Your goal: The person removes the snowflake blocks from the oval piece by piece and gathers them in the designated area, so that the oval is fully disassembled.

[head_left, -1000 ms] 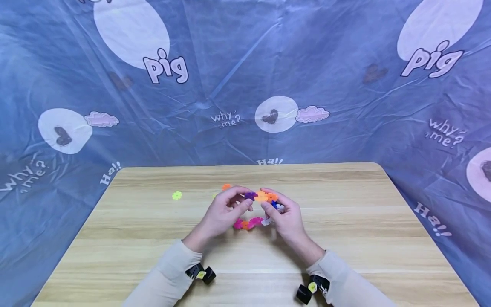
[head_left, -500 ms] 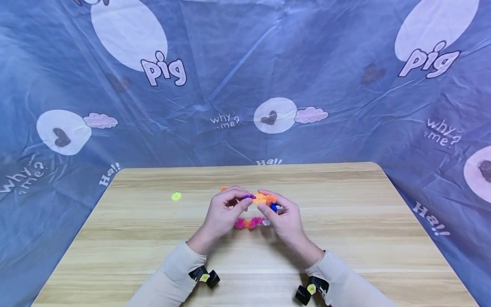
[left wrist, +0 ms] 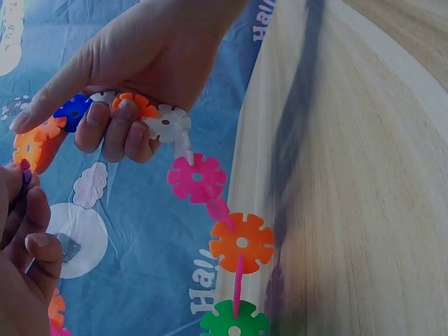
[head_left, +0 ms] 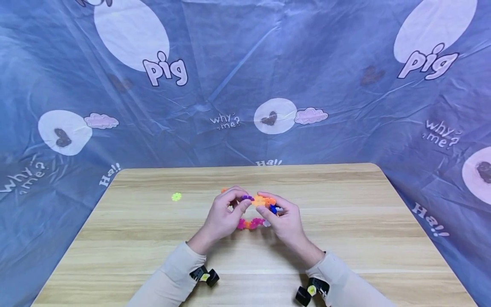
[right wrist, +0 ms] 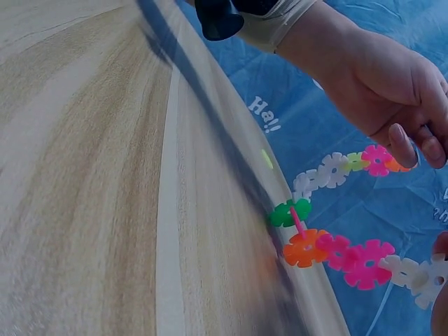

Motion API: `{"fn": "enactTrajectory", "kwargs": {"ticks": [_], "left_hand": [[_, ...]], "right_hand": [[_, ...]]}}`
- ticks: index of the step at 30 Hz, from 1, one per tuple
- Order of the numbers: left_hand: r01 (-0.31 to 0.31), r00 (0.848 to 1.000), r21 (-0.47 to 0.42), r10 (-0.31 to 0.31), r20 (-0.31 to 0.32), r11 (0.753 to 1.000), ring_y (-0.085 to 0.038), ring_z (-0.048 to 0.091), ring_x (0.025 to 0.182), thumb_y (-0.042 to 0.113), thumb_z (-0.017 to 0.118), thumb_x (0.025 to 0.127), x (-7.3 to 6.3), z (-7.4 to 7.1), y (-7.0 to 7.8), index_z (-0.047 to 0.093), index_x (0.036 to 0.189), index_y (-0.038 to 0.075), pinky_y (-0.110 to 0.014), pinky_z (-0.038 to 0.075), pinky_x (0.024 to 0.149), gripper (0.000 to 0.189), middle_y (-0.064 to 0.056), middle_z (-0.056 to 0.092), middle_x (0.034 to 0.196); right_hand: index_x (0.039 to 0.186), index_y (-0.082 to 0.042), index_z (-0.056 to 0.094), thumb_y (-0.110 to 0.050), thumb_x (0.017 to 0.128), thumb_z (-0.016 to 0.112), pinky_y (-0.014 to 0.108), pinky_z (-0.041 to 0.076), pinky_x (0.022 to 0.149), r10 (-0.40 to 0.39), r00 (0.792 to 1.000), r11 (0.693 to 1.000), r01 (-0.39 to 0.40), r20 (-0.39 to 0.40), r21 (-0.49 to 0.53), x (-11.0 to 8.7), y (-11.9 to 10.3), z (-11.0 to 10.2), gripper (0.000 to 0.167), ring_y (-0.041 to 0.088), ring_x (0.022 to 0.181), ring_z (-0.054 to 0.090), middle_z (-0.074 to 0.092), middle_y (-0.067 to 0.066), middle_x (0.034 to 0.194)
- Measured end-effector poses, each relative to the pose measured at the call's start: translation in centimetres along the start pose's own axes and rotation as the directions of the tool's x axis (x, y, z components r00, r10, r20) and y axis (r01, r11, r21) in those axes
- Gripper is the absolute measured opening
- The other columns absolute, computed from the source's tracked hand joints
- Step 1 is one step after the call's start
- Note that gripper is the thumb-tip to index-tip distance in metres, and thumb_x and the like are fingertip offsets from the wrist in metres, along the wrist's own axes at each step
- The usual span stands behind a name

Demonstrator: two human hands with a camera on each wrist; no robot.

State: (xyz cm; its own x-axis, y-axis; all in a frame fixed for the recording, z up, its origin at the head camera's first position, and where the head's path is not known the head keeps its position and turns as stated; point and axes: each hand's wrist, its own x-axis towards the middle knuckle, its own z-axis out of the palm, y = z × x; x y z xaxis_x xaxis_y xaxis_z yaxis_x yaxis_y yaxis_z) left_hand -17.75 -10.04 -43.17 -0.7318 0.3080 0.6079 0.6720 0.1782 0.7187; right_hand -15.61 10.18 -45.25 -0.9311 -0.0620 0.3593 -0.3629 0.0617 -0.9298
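Note:
Above the middle of the table, a chain of slotted flower-shaped plastic discs hangs between two hands. My left hand (head_left: 222,213) pinches a purple disc (head_left: 247,197) with thumb and fingers. Meeting it is an orange disc (head_left: 258,201), which my right hand (head_left: 285,217) pinches by the chain's end. In the left wrist view, a blue disc (left wrist: 72,113) and other discs run through the right hand's curled fingers. Below them dangle a pink disc (left wrist: 197,178) and a green disc (left wrist: 234,322). White discs (right wrist: 334,169) continue the chain toward my left hand. Fingers partly hide the purple-orange joint.
A loose yellow-green disc (head_left: 176,196) lies on the wooden table (head_left: 134,243), left of the hands. An orange piece (head_left: 223,190) shows just beyond the left hand. A blue printed cloth (head_left: 215,76) hangs behind and along both sides.
Both hands keep their hold and shift only slightly. The purple disc has turned more edge-on, and the orange disc has moved a little left and nearer.

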Motion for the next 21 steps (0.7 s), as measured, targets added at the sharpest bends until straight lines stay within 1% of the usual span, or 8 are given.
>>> {"fn": "enactTrajectory", "kwargs": {"ticks": [3,5,10,13,17,21], "left_hand": [[-0.025,1.0,0.005,0.025,0.006,1.0,-0.011,0.056,0.07,-0.004,0.068,0.102,0.0,0.0,-0.2,0.071,0.104,0.003,-0.023,0.049,0.063,0.007,-0.009,0.068,0.091],[-0.029,1.0,0.007,0.029,0.006,1.0,-0.013,0.055,0.069,-0.003,0.068,0.102,0.0,0.0,-0.3,0.07,0.104,0.003,-0.023,0.048,0.062,0.007,-0.008,0.067,0.09],[0.006,1.0,0.001,-0.006,0.011,1.0,-0.012,0.055,0.07,-0.001,0.07,0.102,-0.1,-0.1,-0.2,0.071,0.109,0.004,-0.024,0.05,0.061,0.009,-0.009,0.069,0.092],[0.02,1.0,0.006,-0.02,0.0,1.0,-0.007,0.056,0.071,-0.001,0.072,0.101,-0.1,-0.2,-0.1,0.072,0.114,0.003,-0.023,0.05,0.061,0.014,-0.009,0.073,0.092],[-0.004,1.0,-0.002,0.004,-0.017,1.0,-0.007,0.056,0.068,-0.004,0.073,0.099,-0.2,-0.5,-0.1,0.069,0.118,0.003,-0.022,0.049,0.06,0.021,-0.01,0.074,0.09],[-0.027,0.999,-0.028,0.026,-0.02,0.999,-0.013,0.058,0.063,-0.009,0.069,0.099,-0.3,-1.1,-0.4,0.068,0.12,0.001,-0.023,0.051,0.057,0.023,-0.012,0.072,0.088]], "right_hand": [[0.129,0.001,0.075,-0.002,0.096,0.079,0.02,0.043,0.046,-0.005,1.0,1.0,0.005,0.008,-0.01,0.0,0.0,0.0,0.034,-0.001,0.059,0.05,0.077,-0.023,0.107],[0.129,0.001,0.075,-0.002,0.096,0.079,0.02,0.041,0.044,-0.008,1.0,1.0,0.008,0.011,-0.014,-0.1,-0.1,0.1,0.034,-0.001,0.057,0.048,0.077,-0.024,0.108],[0.13,0.002,0.074,0.001,0.096,0.078,0.02,0.04,0.043,-0.017,1.0,1.0,0.017,-0.001,0.005,0.0,-0.2,0.1,0.034,-0.001,0.054,0.047,0.078,-0.021,0.102],[0.13,0.001,0.074,0.001,0.096,0.078,0.02,0.038,0.041,-0.022,1.0,1.0,0.022,-0.007,-0.002,0.0,-0.2,0.0,0.034,-0.002,0.051,0.044,0.077,-0.02,0.1],[0.13,0.001,0.074,0.001,0.096,0.077,0.021,0.037,0.04,-0.023,1.0,1.0,0.023,-0.007,-0.007,0.0,-0.3,0.0,0.035,-0.002,0.049,0.042,0.077,-0.021,0.1],[0.131,0.002,0.073,0.001,0.096,0.077,0.021,0.04,0.042,-0.007,1.0,1.0,0.007,-0.006,0.009,0.0,-0.4,0.0,0.035,-0.001,0.051,0.045,0.078,-0.021,0.103]]}}
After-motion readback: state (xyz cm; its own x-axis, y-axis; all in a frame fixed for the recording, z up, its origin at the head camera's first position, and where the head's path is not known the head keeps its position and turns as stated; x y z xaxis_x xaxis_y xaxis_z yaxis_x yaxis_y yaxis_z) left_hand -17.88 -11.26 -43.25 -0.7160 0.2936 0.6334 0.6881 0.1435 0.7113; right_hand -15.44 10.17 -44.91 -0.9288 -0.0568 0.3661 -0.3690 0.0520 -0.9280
